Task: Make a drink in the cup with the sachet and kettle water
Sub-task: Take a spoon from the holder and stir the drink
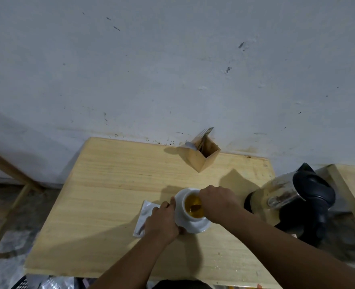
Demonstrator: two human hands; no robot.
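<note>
A white cup (188, 215) stands on a white saucer (179, 200) near the middle of the wooden table (114, 184). Amber liquid fills the cup, and a spoon bowl (195, 207) shows in it. My right hand (218, 202) hovers over the cup's right rim, fingers closed on the spoon, whose handle is hidden. Fingers of my left hand (162, 221) rest against the saucer's left edge. A white sachet (144, 215) lies flat on the table, partly under my left hand. The steel kettle (285, 197) with black lid and handle stands to the right.
A wooden box holder (202, 158) with forks in it stands at the back of the table against the grey wall. A second wooden surface (354, 184) lies at the far right. A wooden frame (11, 184) stands on the floor at the left.
</note>
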